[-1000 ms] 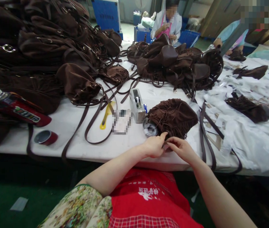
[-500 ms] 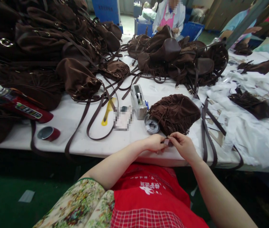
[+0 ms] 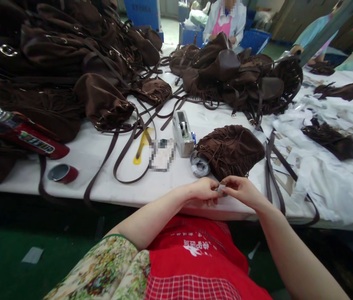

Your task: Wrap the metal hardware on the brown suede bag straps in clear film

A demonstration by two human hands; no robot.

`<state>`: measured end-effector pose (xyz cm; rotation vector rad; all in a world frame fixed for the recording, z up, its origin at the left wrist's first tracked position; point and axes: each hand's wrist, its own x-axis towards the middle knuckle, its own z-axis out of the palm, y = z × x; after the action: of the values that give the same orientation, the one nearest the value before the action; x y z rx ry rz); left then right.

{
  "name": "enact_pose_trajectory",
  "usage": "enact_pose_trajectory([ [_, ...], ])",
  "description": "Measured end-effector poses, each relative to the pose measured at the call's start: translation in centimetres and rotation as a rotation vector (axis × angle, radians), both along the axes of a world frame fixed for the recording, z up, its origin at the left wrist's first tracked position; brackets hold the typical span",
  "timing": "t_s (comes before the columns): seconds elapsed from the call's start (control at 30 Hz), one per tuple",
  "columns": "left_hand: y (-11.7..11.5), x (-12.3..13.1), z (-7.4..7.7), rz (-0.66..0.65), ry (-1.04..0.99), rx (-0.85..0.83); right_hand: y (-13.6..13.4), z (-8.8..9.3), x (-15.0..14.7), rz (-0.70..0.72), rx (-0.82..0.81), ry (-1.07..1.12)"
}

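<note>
At the left, a heap of brown bags runs out of view, and the red thermos beside it is cut off by the edge. Next on the counter are a red cup, a yellow comb and a flat item masked by pixels, then the tape dispenser. A clear tape roll sits against the fringed bag, which lies on its side just beyond the hands. A second ago the left hand had a finger stretched to the bag's near edge; now its fingers are curled, nearer the counter's front. Its grip is narrow, meeting that of the right hand on a pale slip, which shows whiter than before. Fingers hide much of the slip, and any print is too small to read. Farther right, crumpled white plastic covers the counter.
</note>
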<state>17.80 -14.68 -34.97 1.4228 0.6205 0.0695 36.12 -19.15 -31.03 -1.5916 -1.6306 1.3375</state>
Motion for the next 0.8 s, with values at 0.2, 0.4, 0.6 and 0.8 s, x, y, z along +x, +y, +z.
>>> enact_pose_trajectory([
  [0.2, -0.4, -0.3, -0.2, 0.008, -0.003, 0.189, 0.2, 0.1, -0.2, 0.036, 0.054, -0.219],
  [0.4, -0.4, -0.6, -0.1, 0.013, 0.012, 0.492, 0.4, 0.4, -0.3, 0.071, 0.086, -0.305],
  [0.6, -0.5, -0.7, -0.3, -0.013, -0.057, 0.075, 0.7, 0.5, -0.6, 0.122, 0.1, -0.333],
  [0.8, -0.6, -0.5, -1.0, 0.032, -0.086, -0.075, 1.2, 1.3, -0.2, 0.216, 0.0, -0.297],
])
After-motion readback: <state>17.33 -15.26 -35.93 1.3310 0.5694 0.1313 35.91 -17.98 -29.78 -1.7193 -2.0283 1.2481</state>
